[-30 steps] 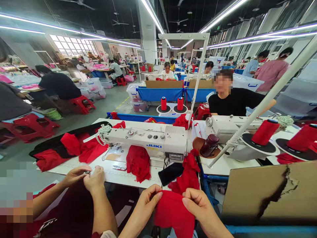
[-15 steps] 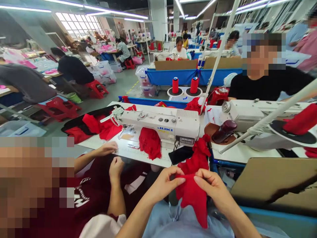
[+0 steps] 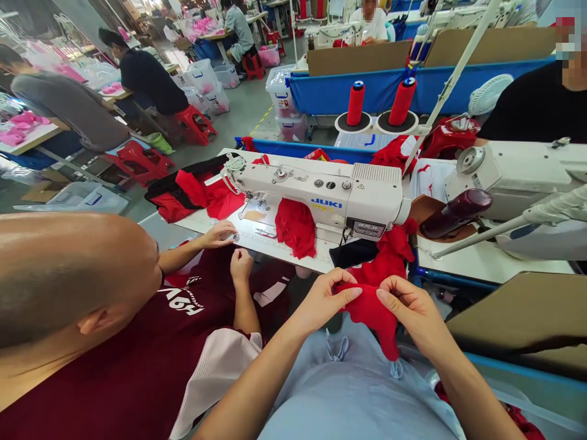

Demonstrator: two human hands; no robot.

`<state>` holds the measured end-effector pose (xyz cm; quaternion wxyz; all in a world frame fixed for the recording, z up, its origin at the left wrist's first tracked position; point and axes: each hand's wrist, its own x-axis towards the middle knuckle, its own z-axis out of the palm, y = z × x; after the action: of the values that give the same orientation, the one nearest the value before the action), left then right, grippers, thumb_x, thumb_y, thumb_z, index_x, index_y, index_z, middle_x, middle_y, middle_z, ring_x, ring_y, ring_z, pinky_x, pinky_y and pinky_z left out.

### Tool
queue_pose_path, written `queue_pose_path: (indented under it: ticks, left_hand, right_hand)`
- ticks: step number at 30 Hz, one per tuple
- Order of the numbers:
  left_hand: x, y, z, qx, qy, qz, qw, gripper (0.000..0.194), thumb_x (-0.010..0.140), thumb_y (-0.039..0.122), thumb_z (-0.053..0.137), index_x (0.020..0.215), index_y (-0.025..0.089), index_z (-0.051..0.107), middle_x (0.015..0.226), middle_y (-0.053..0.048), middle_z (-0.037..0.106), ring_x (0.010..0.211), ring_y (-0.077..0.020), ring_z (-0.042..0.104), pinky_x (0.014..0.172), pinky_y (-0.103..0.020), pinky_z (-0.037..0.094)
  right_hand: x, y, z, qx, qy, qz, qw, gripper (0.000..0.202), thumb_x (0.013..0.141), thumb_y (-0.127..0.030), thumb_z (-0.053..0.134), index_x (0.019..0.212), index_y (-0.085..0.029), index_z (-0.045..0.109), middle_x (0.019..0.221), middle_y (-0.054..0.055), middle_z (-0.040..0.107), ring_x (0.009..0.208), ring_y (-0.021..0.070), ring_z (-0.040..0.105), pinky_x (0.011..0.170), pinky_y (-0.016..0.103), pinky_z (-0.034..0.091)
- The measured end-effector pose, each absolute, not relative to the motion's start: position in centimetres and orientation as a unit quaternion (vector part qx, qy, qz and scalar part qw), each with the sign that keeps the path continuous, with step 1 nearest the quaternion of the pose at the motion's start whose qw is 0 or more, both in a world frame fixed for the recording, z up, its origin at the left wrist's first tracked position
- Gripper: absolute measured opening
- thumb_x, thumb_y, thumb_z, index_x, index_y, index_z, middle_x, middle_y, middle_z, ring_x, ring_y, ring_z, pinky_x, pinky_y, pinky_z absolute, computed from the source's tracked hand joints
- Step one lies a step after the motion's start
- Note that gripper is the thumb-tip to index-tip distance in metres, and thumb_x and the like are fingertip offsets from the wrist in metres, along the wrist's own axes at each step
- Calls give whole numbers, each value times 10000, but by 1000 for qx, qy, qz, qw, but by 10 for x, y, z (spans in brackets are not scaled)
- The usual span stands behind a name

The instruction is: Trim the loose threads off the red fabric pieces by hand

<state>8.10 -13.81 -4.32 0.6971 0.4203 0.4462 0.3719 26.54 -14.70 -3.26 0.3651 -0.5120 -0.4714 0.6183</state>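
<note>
A piece of red fabric is stretched between my two hands, its lower end hanging over my lap. My left hand pinches its left upper edge between thumb and fingers. At the right upper edge, my right hand grips the same piece in a pinch. Just beyond my hands, more red fabric trails along the table edge beside a black cloth. A white JUKI sewing machine stands ahead, with a bunched red cloth under its arm.
A co-worker in a maroon shirt sits close on my left, both hands near the table. Red thread cones stand behind the machine. To the right are a dark red bottle, a second sewing machine and a cardboard sheet.
My view has tipped downward, showing more of my lap and the co-worker. Both hands still pinch the red fabric, whose hanging end appears shorter and more gathered.
</note>
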Motion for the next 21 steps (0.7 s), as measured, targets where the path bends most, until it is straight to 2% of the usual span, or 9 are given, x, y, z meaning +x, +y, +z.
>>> queue_pose_path:
  ticks: [5,10,16,21]
  left_hand:
    - [81,-139,-43,412,443,379,700,332,768,455,700,791,162,546,643,55,481,544,-69,402,522,-203,341]
    - [81,-141,-37,392,458,352,716,315,712,375,768,862,147,612,693,28,562,572,-78,463,539,-202,367]
    - [83,-142,-31,398,442,379,709,290,680,297,804,902,146,692,841,-17,637,737,-111,544,683,-220,428]
    - [85,-143,-31,357,458,386,717,293,671,365,807,796,139,669,692,7,598,587,-82,494,570,-206,392]
  right_hand:
    - [265,-145,-30,-508,-492,606,364,414,760,-587,676,705,-191,568,604,-32,497,529,105,423,476,211,362]
    - [262,-144,-27,-502,-514,589,371,408,778,-587,654,703,-194,575,607,-36,476,527,105,410,471,212,363]
    - [260,-144,-24,-511,-527,563,380,413,782,-589,649,709,-188,581,617,-27,486,532,105,417,480,213,379]
    - [259,-145,-24,-513,-542,549,376,400,809,-577,620,710,-193,571,633,-17,501,545,116,431,487,224,383]
